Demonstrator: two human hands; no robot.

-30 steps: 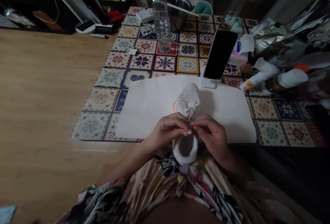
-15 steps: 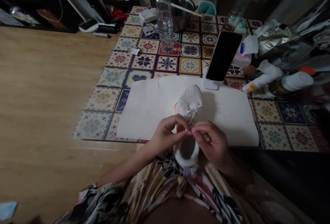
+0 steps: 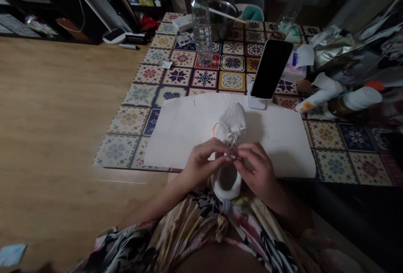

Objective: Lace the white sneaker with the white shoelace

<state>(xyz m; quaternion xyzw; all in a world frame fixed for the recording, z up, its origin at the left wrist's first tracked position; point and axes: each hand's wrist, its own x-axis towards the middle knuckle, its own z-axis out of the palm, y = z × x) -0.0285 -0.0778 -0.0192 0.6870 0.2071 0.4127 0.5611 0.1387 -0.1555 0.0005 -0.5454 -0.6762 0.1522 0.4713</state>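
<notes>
A white sneaker point(image 3: 232, 124) lies toe away from me on a white paper sheet point(image 3: 185, 134), its heel opening at the table's near edge above my lap. My left hand point(image 3: 201, 164) and my right hand point(image 3: 256, 168) meet over the shoe's tongue. Both pinch the white shoelace point(image 3: 233, 139) with thumb and fingers closed, fingertips almost touching each other. The lace ends between my fingers are too small to make out clearly.
A dark phone point(image 3: 270, 69) leans on a white stand just beyond the sheet. A clear water bottle point(image 3: 201, 23), a metal pot point(image 3: 222, 17) and a second bottle point(image 3: 288, 11) stand further back on the patterned tile mat point(image 3: 138, 97). Tubes, bottles and wrappers crowd the right side.
My hands have shifted slightly up the shoe and drawn closer together on the lace. The view has drifted a little; the shoe has stayed in place.
</notes>
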